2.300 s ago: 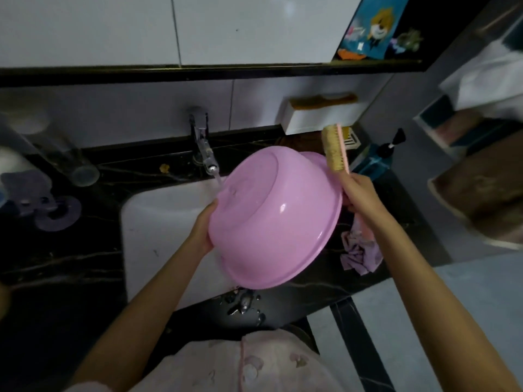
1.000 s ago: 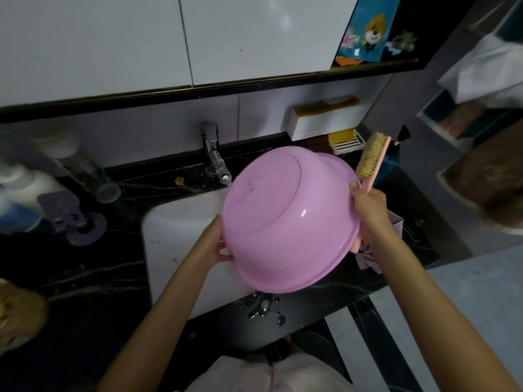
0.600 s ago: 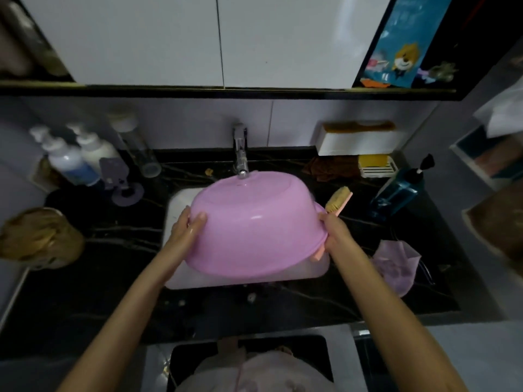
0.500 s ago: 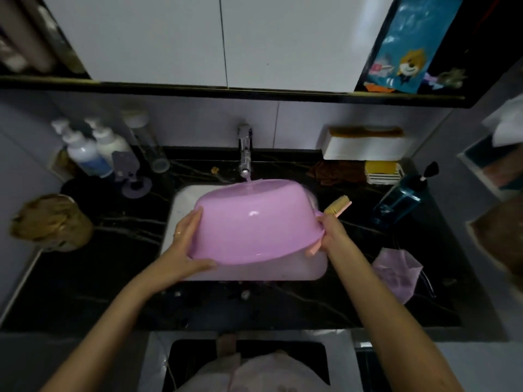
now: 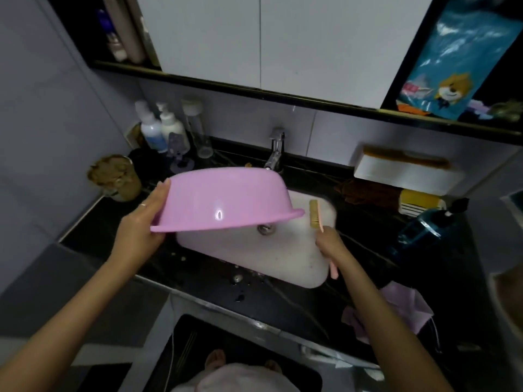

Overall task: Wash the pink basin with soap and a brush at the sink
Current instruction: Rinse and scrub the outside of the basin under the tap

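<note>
The left hand [image 5: 138,227] alone grips the inverted pink basin [image 5: 223,202]; the right hand [image 5: 329,241] holds the brush [image 5: 315,215]. A wet rim could slip into the sink [image 5: 308,264] below.

I hold the glossy pink basin [image 5: 223,202] upside down over the white sink [image 5: 254,250], tilted, its rim in my left hand's fingers [image 5: 158,193]. The pink-handled brush [image 5: 317,215] stands bristles-left in my right hand [image 5: 329,241], just right of the rim.
</note>
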{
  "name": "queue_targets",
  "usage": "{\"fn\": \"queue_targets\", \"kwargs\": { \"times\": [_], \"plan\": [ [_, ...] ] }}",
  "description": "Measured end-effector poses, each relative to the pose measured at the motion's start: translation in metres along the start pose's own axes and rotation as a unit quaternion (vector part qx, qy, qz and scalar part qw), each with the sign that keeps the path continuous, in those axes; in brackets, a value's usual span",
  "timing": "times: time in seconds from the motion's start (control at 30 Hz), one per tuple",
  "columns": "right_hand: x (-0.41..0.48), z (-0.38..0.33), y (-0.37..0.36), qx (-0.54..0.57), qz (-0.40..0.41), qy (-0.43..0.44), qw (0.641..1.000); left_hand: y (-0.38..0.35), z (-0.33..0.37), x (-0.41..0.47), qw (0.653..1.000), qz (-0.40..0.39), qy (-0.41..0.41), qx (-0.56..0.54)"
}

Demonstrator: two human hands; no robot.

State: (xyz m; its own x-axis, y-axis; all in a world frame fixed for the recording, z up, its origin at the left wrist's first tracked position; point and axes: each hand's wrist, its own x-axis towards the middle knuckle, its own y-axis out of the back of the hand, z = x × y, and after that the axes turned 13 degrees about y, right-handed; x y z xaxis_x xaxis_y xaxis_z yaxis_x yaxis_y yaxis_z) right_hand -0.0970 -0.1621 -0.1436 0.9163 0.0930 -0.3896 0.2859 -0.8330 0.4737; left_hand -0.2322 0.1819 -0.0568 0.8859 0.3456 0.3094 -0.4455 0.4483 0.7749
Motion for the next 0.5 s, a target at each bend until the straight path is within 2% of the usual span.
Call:
{"fn": "queue_targets", "kwargs": {
  "times": [0.07, 0.17, 0.2, 0.3, 0.33, 0.4, 0.5],
  "plan": [
    [-0.005, -0.001, 0.003, -0.137, -0.004, 0.074, 0.988, 0.012, 0.005, -0.006, 0.996, 0.013, 0.076, -0.049],
    [-0.005, -0.005, -0.002, -0.256, 0.083, 0.191, 0.944, 0.019, 0.006, -0.010, 0.977, 0.020, 0.174, -0.119],
    [-0.002, -0.005, -0.007, -0.313, 0.072, 0.192, 0.928, 0.020, 0.004, -0.009, 0.973, 0.029, 0.187, -0.129],
    [0.003, 0.000, -0.016, -0.423, -0.080, 0.104, 0.897, 0.020, 0.000, -0.007, 0.962, 0.055, 0.236, -0.126],
    [0.000, 0.001, -0.018, -0.421, -0.091, 0.111, 0.896, 0.021, -0.002, -0.008, 0.957, 0.057, 0.255, -0.128],
    [0.001, 0.006, -0.019, -0.402, -0.053, 0.140, 0.903, 0.019, 0.001, -0.007, 0.947, 0.047, 0.281, -0.146],
    [0.001, -0.004, -0.022, -0.466, -0.090, 0.129, 0.871, 0.020, 0.000, -0.006, 0.913, 0.056, 0.341, -0.216]
  ]
}}
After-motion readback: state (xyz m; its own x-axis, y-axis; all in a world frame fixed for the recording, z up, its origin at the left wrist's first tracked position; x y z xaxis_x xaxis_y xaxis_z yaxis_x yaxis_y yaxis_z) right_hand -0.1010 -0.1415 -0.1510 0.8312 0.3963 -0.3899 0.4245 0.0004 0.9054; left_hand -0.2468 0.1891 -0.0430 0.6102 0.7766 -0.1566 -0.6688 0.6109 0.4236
